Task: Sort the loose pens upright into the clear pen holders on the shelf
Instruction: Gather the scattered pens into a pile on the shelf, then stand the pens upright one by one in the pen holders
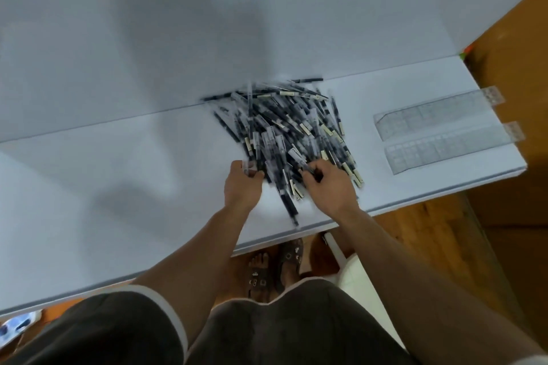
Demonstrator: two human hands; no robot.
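A heap of several loose black-and-clear pens lies on the white shelf, against its back wall. My left hand sits at the heap's near left edge, fingers curled round a few pens. At the near right edge of the heap my right hand pinches a pen between thumb and fingers. Two clear pen holders lie flat side by side at the shelf's right end, apart from the heap, with nothing in them.
The shelf's front edge runs diagonally just below my hands, and one pen pokes out toward it. Below it are a wooden floor, my sandalled feet and a white object. A brown wall stands right of the shelf.
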